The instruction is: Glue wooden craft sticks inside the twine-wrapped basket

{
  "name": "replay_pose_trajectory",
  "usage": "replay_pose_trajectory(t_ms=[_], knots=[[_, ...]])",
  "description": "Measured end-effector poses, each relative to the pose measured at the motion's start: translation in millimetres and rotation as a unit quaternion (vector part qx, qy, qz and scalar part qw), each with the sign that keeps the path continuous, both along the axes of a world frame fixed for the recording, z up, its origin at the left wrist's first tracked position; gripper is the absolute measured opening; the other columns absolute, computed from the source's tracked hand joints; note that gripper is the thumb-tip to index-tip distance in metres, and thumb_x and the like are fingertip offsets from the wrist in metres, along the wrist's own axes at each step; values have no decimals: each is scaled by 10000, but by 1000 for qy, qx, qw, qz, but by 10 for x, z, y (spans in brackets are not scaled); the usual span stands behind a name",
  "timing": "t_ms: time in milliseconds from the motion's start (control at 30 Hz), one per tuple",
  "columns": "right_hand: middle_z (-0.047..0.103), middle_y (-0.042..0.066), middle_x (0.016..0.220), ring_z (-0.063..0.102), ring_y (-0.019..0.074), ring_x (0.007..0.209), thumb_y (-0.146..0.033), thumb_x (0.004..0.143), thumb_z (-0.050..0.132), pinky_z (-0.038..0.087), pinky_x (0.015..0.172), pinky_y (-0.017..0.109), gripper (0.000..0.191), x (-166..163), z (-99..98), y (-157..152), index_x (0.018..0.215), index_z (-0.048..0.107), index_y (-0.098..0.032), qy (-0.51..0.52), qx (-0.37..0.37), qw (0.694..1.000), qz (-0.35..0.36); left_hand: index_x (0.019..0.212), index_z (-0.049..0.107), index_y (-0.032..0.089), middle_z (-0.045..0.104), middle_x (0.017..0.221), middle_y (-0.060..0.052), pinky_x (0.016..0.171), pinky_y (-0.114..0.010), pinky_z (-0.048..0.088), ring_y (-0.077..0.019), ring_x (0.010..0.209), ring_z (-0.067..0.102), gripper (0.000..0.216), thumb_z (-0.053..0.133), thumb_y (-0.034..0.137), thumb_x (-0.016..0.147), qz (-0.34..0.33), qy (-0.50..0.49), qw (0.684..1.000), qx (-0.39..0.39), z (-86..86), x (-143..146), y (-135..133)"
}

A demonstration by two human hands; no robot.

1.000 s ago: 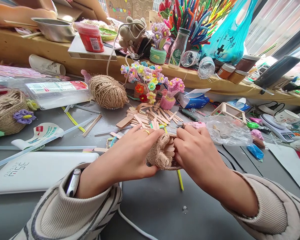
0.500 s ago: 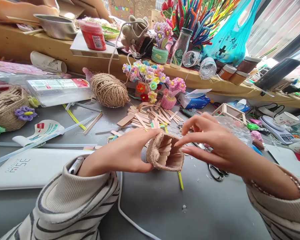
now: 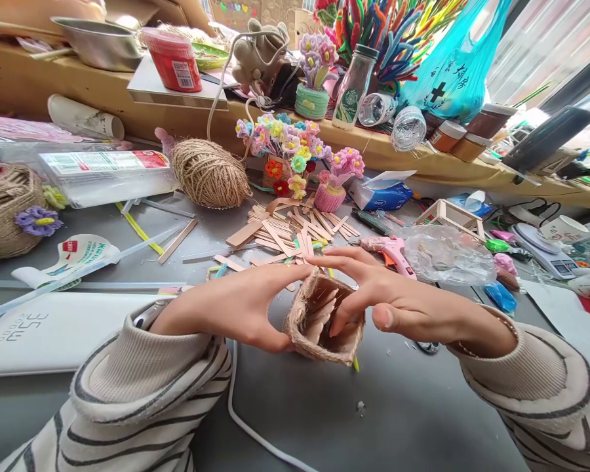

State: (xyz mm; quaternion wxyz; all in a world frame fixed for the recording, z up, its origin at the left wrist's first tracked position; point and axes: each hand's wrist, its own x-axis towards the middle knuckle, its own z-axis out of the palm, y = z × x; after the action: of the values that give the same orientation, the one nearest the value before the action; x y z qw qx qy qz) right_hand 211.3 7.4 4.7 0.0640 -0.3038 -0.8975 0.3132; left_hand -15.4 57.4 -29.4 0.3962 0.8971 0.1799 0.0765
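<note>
Inside the twine-wrapped box, just above the grey table, a finger of the right hand reaches down; whether it touches the wall cannot be told. That hand's fingers are spread. The left hand grips the box's left side, some fingers hidden behind it. Pale sticks inside are partly shadowed. Under the box only a yellow stem's end shows; scissors lie mostly covered by the right wrist.

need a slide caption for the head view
The left hand holds a twine-wrapped container as the right hand reaches inside, craft sticks beyond.
</note>
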Motion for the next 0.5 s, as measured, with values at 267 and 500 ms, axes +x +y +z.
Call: replay_pose_trajectory(t_ms=[267, 500], knots=[[423, 56, 1415, 86, 183, 1400, -653, 865, 72, 58, 1133, 348, 784, 26, -37, -20, 947, 718, -216, -20, -1, 1000, -20, 1267, 442, 154, 537, 1306, -61, 978, -239, 374, -203, 1168, 512, 674, 681, 165, 637, -6, 6, 1000, 8, 12, -3, -5], [339, 53, 1470, 93, 218, 1403, -675, 848, 79, 60, 1134, 384, 793, 23, -44, -34, 933, 726, -225, -32, 4, 999, -33, 1317, 398, 173, 505, 1352, -53, 998, -265, 371, -224, 1197, 495, 728, 684, 196, 648, 2, 16, 1000, 8, 4, -2, -13]])
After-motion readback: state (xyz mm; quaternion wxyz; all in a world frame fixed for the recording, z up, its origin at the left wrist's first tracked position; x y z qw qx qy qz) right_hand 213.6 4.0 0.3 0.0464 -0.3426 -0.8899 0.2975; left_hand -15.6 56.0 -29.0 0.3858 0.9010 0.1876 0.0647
